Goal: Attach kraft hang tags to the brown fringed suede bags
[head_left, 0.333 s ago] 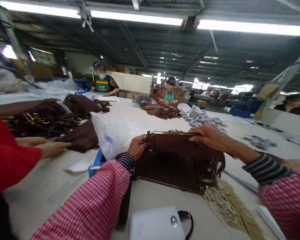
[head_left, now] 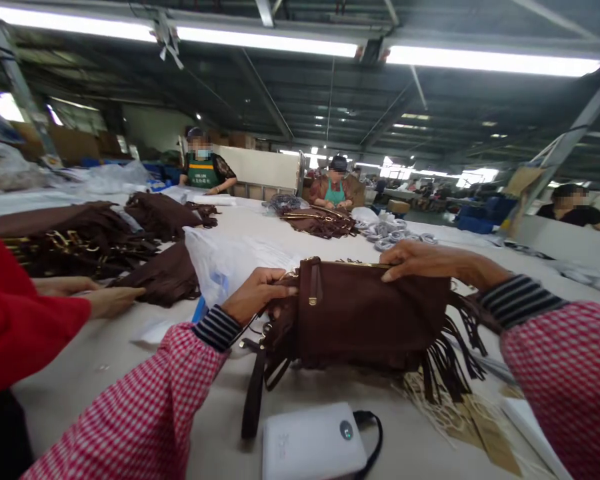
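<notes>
A dark brown fringed bag (head_left: 370,317) with a gold zipper along its top edge is held up over the table between my hands. My left hand (head_left: 260,293) is closed on its upper left corner, close to a short tab with a gold fitting. Below that hand hangs a brown wrist strap (head_left: 254,397). My right hand (head_left: 420,260) pinches the zipper edge toward the right, thumb in front. Fringe dangles from the bag's right side. In front of me lies a white power bank (head_left: 313,440) with a black cable.
Brown bags (head_left: 60,233) are piled at the left, where a co-worker's hand (head_left: 113,300) touches one. A clear plastic bag (head_left: 210,260) stands behind my left hand. Tan tags with cords (head_left: 470,420) lie at the right. Two people in green aprons are across the table (head_left: 250,220).
The bag has turned so its front panel faces me more fully, and its fringe and strap now hang down. My left hand has shifted slightly left.
</notes>
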Available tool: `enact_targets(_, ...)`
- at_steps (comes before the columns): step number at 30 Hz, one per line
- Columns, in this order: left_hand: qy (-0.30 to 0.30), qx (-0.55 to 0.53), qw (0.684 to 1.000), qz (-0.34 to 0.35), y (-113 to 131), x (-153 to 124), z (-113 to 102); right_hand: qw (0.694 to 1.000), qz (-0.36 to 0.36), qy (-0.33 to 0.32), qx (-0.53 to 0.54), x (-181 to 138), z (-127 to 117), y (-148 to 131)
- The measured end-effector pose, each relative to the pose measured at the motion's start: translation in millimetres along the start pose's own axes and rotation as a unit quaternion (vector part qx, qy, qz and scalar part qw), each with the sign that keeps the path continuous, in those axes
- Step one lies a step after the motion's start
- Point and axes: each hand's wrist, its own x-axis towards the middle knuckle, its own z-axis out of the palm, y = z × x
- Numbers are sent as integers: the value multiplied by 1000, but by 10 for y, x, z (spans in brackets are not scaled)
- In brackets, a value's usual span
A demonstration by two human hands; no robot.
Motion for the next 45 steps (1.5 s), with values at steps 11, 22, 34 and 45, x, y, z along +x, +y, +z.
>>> enact_targets(11,62,431,899,-41,-682,106,87,949,47,77,-302,377,1617,440)
enact_targets(22,136,273,952,-2,-896,376,152,955,72,114,-266,367,1738,546)
enact_targets(34,151,74,985,-29,-923,747,140,955,71,160,-239,360,1929,896)
enact_targets(45,196,-118,971,-70,-773,672,113,959,60,146,-235,447,1755,666)
